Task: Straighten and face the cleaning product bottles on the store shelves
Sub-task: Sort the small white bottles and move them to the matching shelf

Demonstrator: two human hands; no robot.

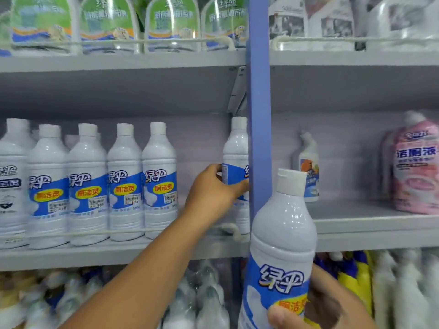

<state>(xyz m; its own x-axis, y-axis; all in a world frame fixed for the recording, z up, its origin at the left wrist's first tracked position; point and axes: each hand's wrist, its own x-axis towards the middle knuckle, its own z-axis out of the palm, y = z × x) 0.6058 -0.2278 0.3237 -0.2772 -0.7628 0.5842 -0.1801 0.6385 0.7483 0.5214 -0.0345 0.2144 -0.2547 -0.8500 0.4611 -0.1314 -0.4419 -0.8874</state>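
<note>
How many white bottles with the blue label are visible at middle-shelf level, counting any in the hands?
7: five in a row at left, one by the blue post gripped by the left hand, one held by the right hand. More stand partly hidden behind.

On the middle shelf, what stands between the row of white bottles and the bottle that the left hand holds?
Nothing: in the head view, bare shelf separates the row's last bottle from the gripped bottle; only the left hand crosses it.

Grey middle shelf w/ white wire rail, row of white-and-blue bottles stood upright left of the fingers, one bottle upright under them, small angled-neck bottle & pink jug farther right, past blue upright
</note>
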